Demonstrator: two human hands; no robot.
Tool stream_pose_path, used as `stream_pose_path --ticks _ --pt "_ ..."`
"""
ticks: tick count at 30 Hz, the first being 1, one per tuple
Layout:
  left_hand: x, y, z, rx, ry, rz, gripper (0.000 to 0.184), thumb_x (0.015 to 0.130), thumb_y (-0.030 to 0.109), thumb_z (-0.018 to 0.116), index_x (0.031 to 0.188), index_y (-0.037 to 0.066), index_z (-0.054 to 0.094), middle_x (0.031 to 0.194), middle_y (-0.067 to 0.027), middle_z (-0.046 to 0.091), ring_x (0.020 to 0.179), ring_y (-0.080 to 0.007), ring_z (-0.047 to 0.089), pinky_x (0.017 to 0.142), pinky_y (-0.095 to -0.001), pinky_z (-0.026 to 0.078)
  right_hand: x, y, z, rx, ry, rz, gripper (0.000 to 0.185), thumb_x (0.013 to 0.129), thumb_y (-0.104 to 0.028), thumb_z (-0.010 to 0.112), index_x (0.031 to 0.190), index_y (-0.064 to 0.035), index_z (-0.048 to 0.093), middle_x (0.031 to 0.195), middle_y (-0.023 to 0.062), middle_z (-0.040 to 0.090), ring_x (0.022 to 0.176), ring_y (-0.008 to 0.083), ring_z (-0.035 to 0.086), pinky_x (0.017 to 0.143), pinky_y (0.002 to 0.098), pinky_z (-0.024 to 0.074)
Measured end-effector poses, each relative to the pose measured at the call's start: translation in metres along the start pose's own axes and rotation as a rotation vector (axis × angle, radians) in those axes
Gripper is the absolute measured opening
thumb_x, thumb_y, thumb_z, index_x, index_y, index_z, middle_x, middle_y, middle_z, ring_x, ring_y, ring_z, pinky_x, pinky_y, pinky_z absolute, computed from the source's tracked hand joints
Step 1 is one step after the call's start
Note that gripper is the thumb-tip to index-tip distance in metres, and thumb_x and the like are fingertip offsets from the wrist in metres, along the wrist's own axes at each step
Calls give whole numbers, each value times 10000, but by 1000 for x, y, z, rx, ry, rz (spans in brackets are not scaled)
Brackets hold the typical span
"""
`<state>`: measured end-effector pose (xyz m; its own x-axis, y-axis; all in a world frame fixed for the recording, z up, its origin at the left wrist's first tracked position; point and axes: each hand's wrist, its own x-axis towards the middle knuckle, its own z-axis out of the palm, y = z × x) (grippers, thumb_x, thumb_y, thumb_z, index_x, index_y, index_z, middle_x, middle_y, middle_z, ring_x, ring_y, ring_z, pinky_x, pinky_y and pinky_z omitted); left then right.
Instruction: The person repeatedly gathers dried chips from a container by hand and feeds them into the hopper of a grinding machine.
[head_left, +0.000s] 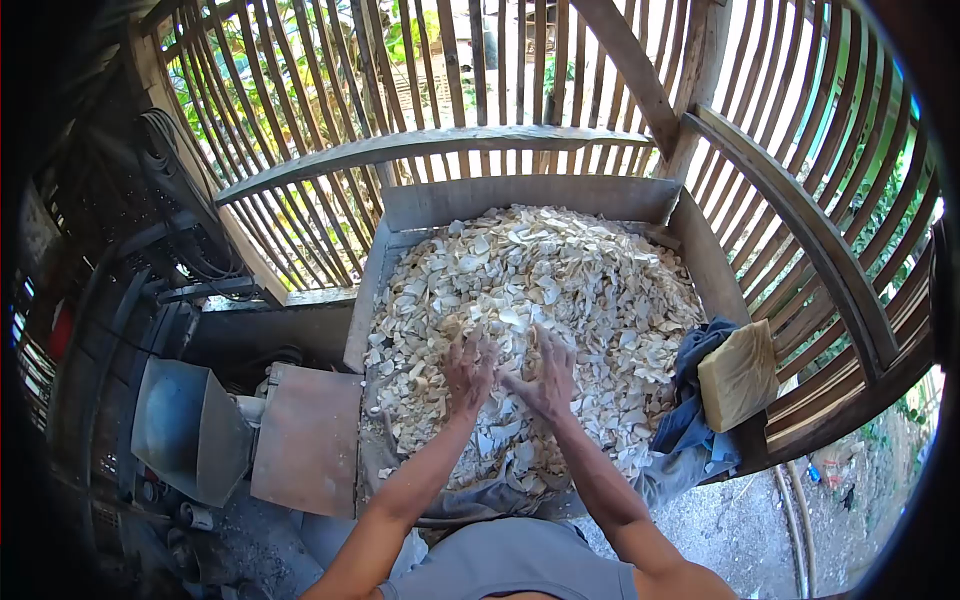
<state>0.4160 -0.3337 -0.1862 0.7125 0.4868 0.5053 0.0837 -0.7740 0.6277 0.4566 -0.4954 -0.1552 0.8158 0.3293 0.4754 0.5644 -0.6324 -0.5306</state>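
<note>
A big heap of pale dried chips (600,290), thin and curled like sliced dried root, fills a wooden bin (530,198). Both my hands rest on the near middle of this heap, side by side with a small gap between them. My left hand (470,372) has its fingers apart and pointing away from me, touching the chips. Fingers stretched forward and thumb out to the left, my right hand (550,375) also lies against the chips. Neither hand visibly grips anything; the fingertips are partly lost among the pieces.
Left of the bin stand a metal hopper (180,425) and a flat rusty sheet (308,435). At the bin's right corner lie blue cloth (685,395) and a yellowish foam block (738,378). Slatted wooden walls (480,80) enclose the far side and the right.
</note>
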Motion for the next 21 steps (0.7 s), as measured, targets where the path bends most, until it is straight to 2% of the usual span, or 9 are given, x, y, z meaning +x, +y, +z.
stream_pose_path --ticks 1,2,7,8,10,13,17,20,21 --pt "3 2 2 -30 38 -3 501 968 399 603 1379 112 584 1259 -206 605 1082 -394 584 997 -460 432 6 -7 5 50 28 -5 1097 643 -653 823 1521 -162 386 1394 186 480 1295 395 419 1093 518 344" --pt "3 5 4 -181 26 -103 450 986 389 587 1324 92 611 1182 -180 623 1028 -362 590 961 -443 440 7 -14 6 52 15 46 919 728 -577 802 1466 -142 471 1360 185 518 1263 384 450 1071 508 359" --pt "2 27 -2 -760 1 -428 383 1043 371 534 1096 20 679 901 -60 636 862 -176 562 811 -331 451 8 -36 4 273 48 87 747 801 -437 781 1414 -100 518 1267 187 590 1203 364 521 1050 481 389" --pt "-1 31 -3 -857 26 -439 351 1044 349 554 1062 26 690 885 3 605 826 -86 509 750 -254 427 8 -38 4 338 39 109 731 805 -423 778 1409 -98 522 1268 189 591 1200 362 526 1047 472 394" --pt "-5 44 -10 -1035 42 -494 316 1033 326 584 1053 31 695 875 26 595 812 -66 501 728 -233 414 6 -41 7 382 129 68 667 817 -379 777 1385 -114 549 1206 154 625 1112 332 582 954 438 456" --pt "-6 63 -25 -1138 114 -514 240 993 226 660 1107 21 707 913 25 637 805 -48 540 715 -210 448 2 -46 7 642 77 161 620 840 -345 761 1372 -99 557 1216 164 625 1112 327 602 938 414 473" --pt "-4 74 -40 -1212 156 -508 271 957 147 698 1178 -9 693 994 -22 685 847 -66 603 724 -209 499 1 -56 -3 657 100 115 570 898 -269 725 1372 -14 537 1184 146 616 1099 231 586 959 366 458" --pt "-3 77 -47 -1254 172 -533 282 944 123 707 1187 -18 689 1011 -39 693 859 -75 622 721 -206 513 4 -64 -6 689 73 165 501 924 -231 698 1342 1 547 1164 144 623 1053 204 593 913 341 474" --pt "-4 79 -49 -1259 181 -541 280 941 119 708 1184 -19 689 1009 -41 692 859 -77 624 718 -204 515 2 -64 -4 681 63 186 516 912 -260 705 1337 -8 557 1164 157 626 1056 241 604 915 357 476"
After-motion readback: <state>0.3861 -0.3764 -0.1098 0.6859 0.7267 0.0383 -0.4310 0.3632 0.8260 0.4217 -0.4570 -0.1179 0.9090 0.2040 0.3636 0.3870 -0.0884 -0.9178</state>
